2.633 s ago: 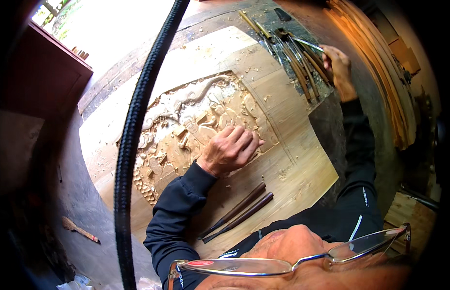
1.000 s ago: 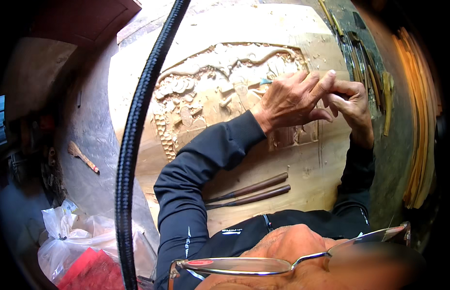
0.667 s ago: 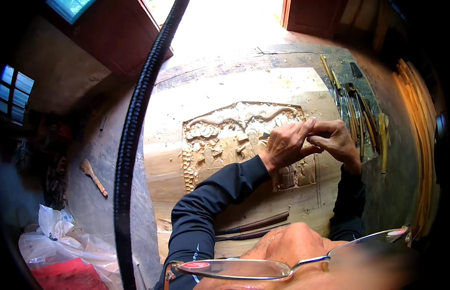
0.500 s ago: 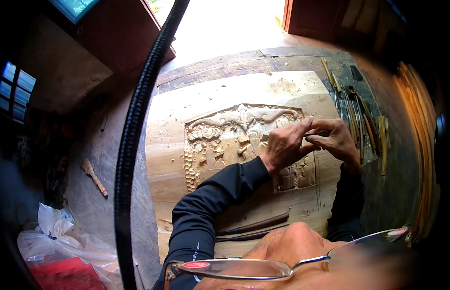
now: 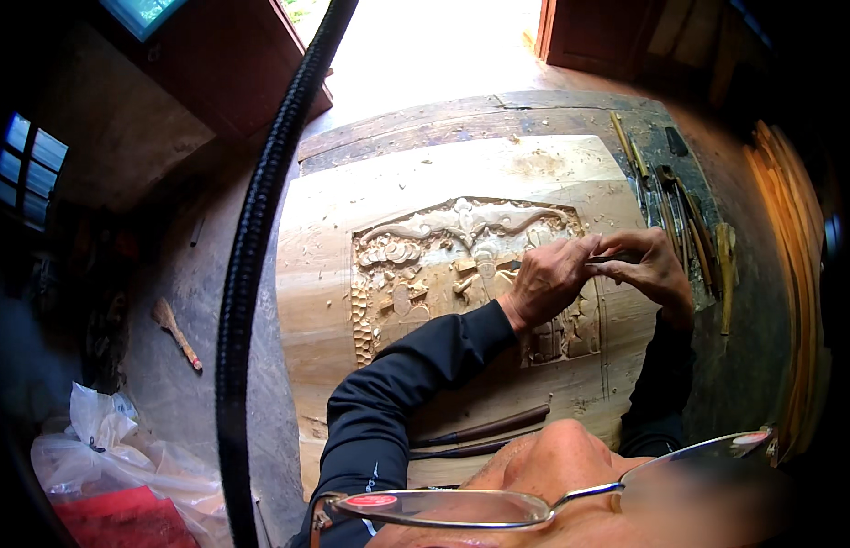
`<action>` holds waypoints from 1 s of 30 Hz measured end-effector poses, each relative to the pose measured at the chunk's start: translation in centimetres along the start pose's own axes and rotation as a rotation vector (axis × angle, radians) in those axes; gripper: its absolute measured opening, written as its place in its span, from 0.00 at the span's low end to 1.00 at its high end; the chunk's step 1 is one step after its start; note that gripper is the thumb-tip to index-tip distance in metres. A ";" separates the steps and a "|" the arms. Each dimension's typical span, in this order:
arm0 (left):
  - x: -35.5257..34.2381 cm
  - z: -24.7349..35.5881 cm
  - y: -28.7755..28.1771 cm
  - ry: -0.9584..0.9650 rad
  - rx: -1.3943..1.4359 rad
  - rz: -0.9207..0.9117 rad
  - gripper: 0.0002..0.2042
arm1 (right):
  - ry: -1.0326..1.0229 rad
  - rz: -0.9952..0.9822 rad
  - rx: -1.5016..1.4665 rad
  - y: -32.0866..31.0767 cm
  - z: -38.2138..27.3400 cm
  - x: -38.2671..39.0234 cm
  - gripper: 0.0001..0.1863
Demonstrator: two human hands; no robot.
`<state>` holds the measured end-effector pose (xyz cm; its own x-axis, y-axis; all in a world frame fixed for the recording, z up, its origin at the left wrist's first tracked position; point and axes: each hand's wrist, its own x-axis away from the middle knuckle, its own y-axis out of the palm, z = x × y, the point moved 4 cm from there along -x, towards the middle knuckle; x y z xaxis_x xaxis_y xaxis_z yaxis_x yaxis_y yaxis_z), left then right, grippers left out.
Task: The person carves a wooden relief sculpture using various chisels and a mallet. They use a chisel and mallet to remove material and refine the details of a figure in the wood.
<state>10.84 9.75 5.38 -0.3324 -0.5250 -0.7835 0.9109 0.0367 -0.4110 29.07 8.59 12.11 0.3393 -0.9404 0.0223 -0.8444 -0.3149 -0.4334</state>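
Both my hands are over the right part of a pale carved wooden panel, whose recessed relief shows figures, scrolls and a honeycomb pattern. My left hand is closed, its back towards me, resting low over the carving. Beside it, my right hand pinches with thumb and fingers. A thin dark carving chisel runs between the two hands. Most of its length is covered by my fingers, and I cannot tell whether its edge touches the wood. Wood chips lie in and around the relief.
Several chisels and gouges lie on the right of the workbench. Two dark-handled tools rest on the panel's near part. On the left are a brush and a clear plastic bag. A black cable crosses the view.
Both hands have shifted a little to the right, with the chisel still between them. More of the carving shows to the left of my left hand.
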 end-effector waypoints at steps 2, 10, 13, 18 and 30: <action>0.2 -0.1 0.1 -0.016 0.000 -0.029 0.13 | 0.030 0.004 -0.033 -0.1 0.4 -0.2 0.11; 0.0 0.5 -0.2 0.023 -0.079 -0.045 0.08 | 0.111 -0.008 0.016 -0.1 -0.2 -0.2 0.08; -0.1 0.4 -0.1 0.026 -0.086 -0.055 0.08 | 0.083 -0.001 0.010 0.2 0.2 -0.2 0.07; -0.4 0.2 0.3 -0.016 -0.078 -0.078 0.07 | 0.062 0.030 0.067 -0.3 -0.2 -0.8 0.06; 0.8 -0.9 1.2 -0.065 -0.019 -0.053 0.24 | 0.103 0.022 -0.116 0.2 2.1 -0.8 0.06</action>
<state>11.48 10.17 3.83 -0.3630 -0.5811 -0.7284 0.8872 0.0234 -0.4608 29.51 9.60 10.13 0.2807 -0.9537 0.1084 -0.8956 -0.3009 -0.3277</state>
